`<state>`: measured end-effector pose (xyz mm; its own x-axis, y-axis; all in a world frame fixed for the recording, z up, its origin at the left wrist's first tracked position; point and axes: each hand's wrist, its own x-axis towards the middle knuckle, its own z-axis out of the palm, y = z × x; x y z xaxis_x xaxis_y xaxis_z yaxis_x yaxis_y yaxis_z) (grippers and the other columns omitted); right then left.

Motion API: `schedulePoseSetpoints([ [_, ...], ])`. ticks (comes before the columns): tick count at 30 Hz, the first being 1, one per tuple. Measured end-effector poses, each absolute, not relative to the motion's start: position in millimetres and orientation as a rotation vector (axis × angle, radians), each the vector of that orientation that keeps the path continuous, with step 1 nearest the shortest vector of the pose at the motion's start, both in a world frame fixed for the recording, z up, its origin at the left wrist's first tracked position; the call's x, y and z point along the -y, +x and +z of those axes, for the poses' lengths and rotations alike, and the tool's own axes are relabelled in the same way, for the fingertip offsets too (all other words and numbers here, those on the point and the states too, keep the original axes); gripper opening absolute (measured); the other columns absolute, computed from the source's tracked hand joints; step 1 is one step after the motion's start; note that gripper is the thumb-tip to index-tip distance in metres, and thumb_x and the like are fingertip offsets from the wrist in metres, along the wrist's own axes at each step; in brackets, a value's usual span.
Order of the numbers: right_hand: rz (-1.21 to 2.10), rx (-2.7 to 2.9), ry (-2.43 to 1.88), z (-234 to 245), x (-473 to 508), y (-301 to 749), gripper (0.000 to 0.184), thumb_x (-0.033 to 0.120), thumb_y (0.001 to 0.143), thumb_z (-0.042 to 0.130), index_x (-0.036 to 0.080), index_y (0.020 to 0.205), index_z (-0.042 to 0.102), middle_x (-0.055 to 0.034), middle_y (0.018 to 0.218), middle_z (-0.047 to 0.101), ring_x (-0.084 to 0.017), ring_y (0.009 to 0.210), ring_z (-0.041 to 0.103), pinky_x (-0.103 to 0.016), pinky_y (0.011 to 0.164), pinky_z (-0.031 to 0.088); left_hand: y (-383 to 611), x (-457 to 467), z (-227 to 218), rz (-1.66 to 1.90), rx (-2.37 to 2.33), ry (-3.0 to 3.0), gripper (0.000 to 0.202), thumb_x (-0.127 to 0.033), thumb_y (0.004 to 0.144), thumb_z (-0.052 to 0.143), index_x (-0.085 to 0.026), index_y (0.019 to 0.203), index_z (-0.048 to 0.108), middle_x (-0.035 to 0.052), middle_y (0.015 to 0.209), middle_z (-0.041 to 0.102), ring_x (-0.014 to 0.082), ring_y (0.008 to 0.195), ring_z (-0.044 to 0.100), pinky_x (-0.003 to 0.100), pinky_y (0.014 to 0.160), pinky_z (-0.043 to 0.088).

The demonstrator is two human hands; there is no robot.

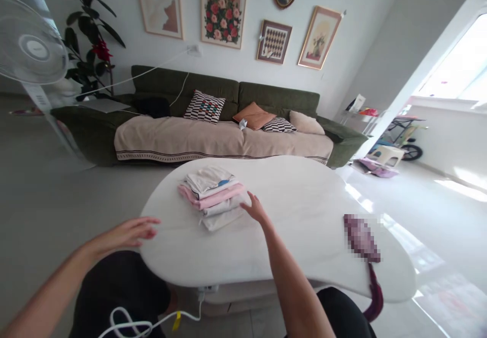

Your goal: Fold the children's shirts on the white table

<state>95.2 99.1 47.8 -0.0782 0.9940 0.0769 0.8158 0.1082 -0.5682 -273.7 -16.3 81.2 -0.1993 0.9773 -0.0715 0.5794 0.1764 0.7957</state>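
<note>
A stack of folded clothes point(213, 193), white and pink, lies on a white rounded table point(297, 226). My right hand point(255, 208) reaches out over the table with its fingers spread, right beside the stack's right edge and holding nothing. My left hand point(131, 231) hovers open at the table's left edge, fingers stretched out, empty.
A dark reddish item point(365, 246), partly blurred, lies near the table's right edge and hangs over it. A green sofa point(213, 120) with cushions stands behind the table. A fan point(30, 48) and a plant point(89, 33) are at the left. A white cable point(152, 323) runs by my lap.
</note>
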Motion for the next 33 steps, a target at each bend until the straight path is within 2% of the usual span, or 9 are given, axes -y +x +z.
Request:
schedulePoseSetpoints([
  [2, 0.549, 1.867, -1.791, 47.7, -102.8, 60.3, 0.045, 0.024, 0.083, 0.047, 0.010, 0.126, 0.044, -0.0168, 0.118, 0.057, -0.024, 0.112, 0.052, -0.036, 0.090, 0.039, -251.6, -36.1, 79.0, 0.649, -1.578, 1.407, 0.055, -0.059, 0.068, 0.053, -0.024, 0.111, 0.057, 0.0110, 0.105, 0.066, 0.0228, 0.088, 0.065, 0.032, 0.069, 0.052],
  [4, 0.581, 1.845, -1.768, 42.6, -89.9, 25.9, 0.041, 0.021, 0.082, 0.048, 0.008, 0.120, 0.049, -0.0168, 0.106, 0.062, -0.024, 0.100, 0.058, -0.035, 0.083, 0.043, -228.5, -72.4, 68.8, 0.674, -1.673, 1.390, 0.054, -0.054, 0.076, 0.045, -0.023, 0.120, 0.049, 0.0123, 0.110, 0.064, 0.0216, 0.086, 0.065, 0.034, 0.069, 0.052],
  [7, 0.667, 1.928, -1.605, 30.0, -57.3, -2.4, 0.037, 0.024, 0.074, 0.061, 0.016, 0.110, 0.059, -0.0048, 0.086, 0.068, -0.018, 0.080, 0.063, -0.026, 0.070, 0.047, -215.8, -97.8, 49.5, 0.811, -1.814, 1.440, 0.044, -0.038, 0.087, 0.025, -0.017, 0.121, 0.044, 0.0130, 0.118, 0.059, 0.0188, 0.104, 0.058, 0.031, 0.081, 0.047],
  [10, 0.707, 1.971, -1.490, 18.5, -36.9, 8.3, 0.023, 0.026, 0.075, 0.060, 0.023, 0.097, 0.065, 0.0029, 0.077, 0.068, -0.012, 0.068, 0.063, -0.020, 0.063, 0.047, -232.0, -102.3, 34.9, 0.838, -1.880, 1.507, 0.038, -0.027, 0.086, 0.025, -0.012, 0.113, 0.048, 0.0125, 0.117, 0.059, 0.0167, 0.110, 0.054, 0.025, 0.087, 0.043],
  [12, 0.640, 1.913, -1.533, 12.2, -34.9, 26.9, 0.023, 0.022, 0.080, 0.051, 0.019, 0.099, 0.063, -0.0017, 0.086, 0.067, -0.013, 0.071, 0.063, -0.023, 0.066, 0.048, -245.2, -100.2, 27.1, 0.799, -1.914, 1.562, 0.032, -0.026, 0.083, 0.033, -0.014, 0.108, 0.050, 0.0090, 0.108, 0.064, 0.0162, 0.101, 0.059, 0.023, 0.083, 0.044],
  [15, 0.474, 1.817, -1.636, 1.7, -38.3, 47.1, 0.032, 0.012, 0.079, 0.044, 0.012, 0.107, 0.059, -0.0115, 0.103, 0.062, -0.019, 0.092, 0.059, -0.032, 0.083, 0.045, -250.7, -94.1, 14.4, 0.737, -2.038, 1.637, 0.028, -0.026, 0.083, 0.034, -0.017, 0.104, 0.049, 0.0068, 0.094, 0.066, 0.0195, 0.088, 0.063, 0.026, 0.074, 0.045],
  [19, 0.305, 1.826, -1.661, -13.1, -36.6, 46.0, 0.039, 0.008, 0.078, 0.042, 0.016, 0.113, 0.055, -0.0107, 0.120, 0.054, -0.023, 0.114, 0.045, -0.038, 0.096, 0.036, -239.8, -85.4, -2.1, 0.699, -2.236, 1.740, 0.031, -0.027, 0.087, 0.025, -0.016, 0.107, 0.046, 0.0137, 0.097, 0.063, 0.0267, 0.091, 0.060, 0.031, 0.068, 0.042],
  [22, 0.233, 1.859, -1.657, -18.9, -34.6, 41.7, 0.039, 0.008, 0.078, 0.042, 0.019, 0.113, 0.055, -0.0082, 0.118, 0.055, -0.022, 0.111, 0.045, -0.037, 0.094, 0.037, -235.2, -82.3, -7.0, 0.675, -2.292, 1.808, 0.031, -0.027, 0.088, 0.024, -0.016, 0.107, 0.046, 0.0151, 0.100, 0.062, 0.0275, 0.093, 0.059, 0.031, 0.067, 0.039],
  [33, 0.165, 1.885, -1.631, -20.7, -37.2, 46.5, 0.038, 0.009, 0.078, 0.040, 0.020, 0.111, 0.055, -0.0072, 0.115, 0.056, -0.021, 0.108, 0.046, -0.035, 0.091, 0.038, -235.9, -81.6, -4.2, 0.640, -2.377, 1.796, 0.024, -0.027, 0.088, 0.028, -0.020, 0.099, 0.049, 0.0081, 0.086, 0.065, 0.0227, 0.080, 0.061, 0.026, 0.055, 0.034],
])
